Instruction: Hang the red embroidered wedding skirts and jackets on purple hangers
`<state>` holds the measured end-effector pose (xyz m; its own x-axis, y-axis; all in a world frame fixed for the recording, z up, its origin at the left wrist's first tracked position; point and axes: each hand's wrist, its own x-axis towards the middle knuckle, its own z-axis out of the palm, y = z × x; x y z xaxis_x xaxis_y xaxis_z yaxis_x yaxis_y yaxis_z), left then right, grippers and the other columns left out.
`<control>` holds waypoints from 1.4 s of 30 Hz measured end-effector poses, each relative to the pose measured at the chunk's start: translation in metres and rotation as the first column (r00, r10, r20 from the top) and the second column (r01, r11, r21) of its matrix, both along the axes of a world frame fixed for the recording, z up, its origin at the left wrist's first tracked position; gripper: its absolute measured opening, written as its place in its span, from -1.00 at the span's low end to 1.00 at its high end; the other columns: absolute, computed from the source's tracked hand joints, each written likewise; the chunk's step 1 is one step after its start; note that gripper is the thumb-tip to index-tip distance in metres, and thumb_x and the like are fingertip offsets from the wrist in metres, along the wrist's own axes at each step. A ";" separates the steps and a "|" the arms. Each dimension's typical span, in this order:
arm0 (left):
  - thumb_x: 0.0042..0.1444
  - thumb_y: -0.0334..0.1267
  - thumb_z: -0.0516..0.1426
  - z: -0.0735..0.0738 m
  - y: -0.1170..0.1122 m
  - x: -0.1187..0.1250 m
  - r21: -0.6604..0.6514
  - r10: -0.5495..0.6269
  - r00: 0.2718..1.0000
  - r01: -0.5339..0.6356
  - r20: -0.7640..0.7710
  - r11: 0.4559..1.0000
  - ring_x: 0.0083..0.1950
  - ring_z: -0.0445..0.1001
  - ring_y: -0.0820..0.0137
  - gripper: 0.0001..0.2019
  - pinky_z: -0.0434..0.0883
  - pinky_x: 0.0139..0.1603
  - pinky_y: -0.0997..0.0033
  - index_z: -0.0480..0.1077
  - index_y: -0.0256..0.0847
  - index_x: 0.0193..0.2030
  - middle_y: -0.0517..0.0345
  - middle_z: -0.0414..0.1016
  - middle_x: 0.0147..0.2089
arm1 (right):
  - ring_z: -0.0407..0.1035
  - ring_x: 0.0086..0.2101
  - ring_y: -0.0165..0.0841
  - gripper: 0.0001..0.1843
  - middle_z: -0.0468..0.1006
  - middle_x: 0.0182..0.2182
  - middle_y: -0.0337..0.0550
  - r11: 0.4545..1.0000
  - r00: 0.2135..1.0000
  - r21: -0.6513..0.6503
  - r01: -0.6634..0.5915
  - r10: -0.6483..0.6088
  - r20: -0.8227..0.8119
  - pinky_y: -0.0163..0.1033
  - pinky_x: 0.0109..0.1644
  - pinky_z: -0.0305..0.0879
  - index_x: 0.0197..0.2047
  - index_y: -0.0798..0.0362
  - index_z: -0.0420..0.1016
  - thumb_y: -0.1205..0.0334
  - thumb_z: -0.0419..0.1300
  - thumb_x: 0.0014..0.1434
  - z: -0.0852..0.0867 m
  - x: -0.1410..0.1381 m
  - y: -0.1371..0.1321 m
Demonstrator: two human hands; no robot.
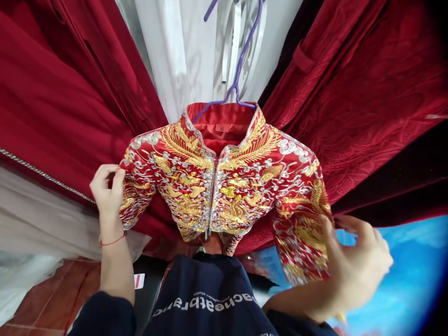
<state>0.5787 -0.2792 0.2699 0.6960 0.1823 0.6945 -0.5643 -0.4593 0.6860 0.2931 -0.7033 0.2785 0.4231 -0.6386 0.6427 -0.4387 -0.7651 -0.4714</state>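
A red jacket (241, 182) with gold and silver embroidery hangs in front of me on a purple hanger (240, 70). Its front is closed down the middle, and a small label marked S shows inside the collar. With thumb and fingers, my left hand (109, 189) pinches the outer edge of the jacket's sleeve on the left, near the shoulder. Lower down, my right hand (360, 261) grips the outer edge of the other sleeve between thumb and fingers. The right fingertips are partly hidden behind the cloth.
Red velvet curtain-like garments (371, 93) hang on the right, and more red cloth (63, 102) is on the left. White fabric (161, 46) hangs behind the hanger. Pale tulle (31, 270) spreads at lower left above a brown tiled floor (52, 298). A bright blue surface (413, 270) lies at lower right.
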 end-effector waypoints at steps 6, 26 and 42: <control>0.30 0.18 0.01 0.013 -0.009 0.052 -0.341 -0.548 0.747 0.438 -0.377 0.831 -0.10 0.48 0.29 -0.48 0.44 0.02 0.19 0.42 -0.33 -0.12 -0.04 0.57 -0.22 | 0.32 0.14 0.03 -0.30 0.43 0.15 0.17 0.931 0.935 -0.223 -0.288 0.324 0.144 0.19 0.18 0.28 0.31 0.06 0.29 -0.12 0.23 0.23 0.018 0.089 -0.014; 0.12 0.00 0.28 0.055 -0.022 0.039 0.045 -0.401 0.915 0.403 -0.049 0.914 -0.14 0.59 0.27 -0.70 0.52 0.01 0.27 0.57 -0.16 -0.12 0.07 0.62 -0.17 | 0.41 -0.41 -0.36 -0.65 0.55 -0.39 -0.13 0.881 0.811 -0.066 -0.469 0.459 0.363 -0.26 -0.30 0.33 -0.15 0.06 0.57 -0.03 0.34 0.14 0.051 0.118 -0.038; -0.05 -0.02 0.37 0.088 -0.060 0.024 0.239 -0.223 0.966 0.188 0.129 0.953 -0.38 0.46 0.43 -0.66 0.40 -0.30 0.43 0.56 -0.17 -0.19 0.19 0.59 -0.34 | 0.17 -0.54 -0.46 -0.56 0.34 -0.58 -0.31 0.832 0.802 -0.190 -0.522 0.554 0.224 -0.26 -0.33 0.12 -0.41 0.03 0.45 -0.12 0.11 0.34 0.092 0.157 0.010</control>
<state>0.6025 -0.3394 0.3574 0.5843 -0.1247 0.8019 -0.7523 -0.4537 0.4776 0.4497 -0.6929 0.3704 0.4852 -0.2741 0.8304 0.1847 -0.8961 -0.4037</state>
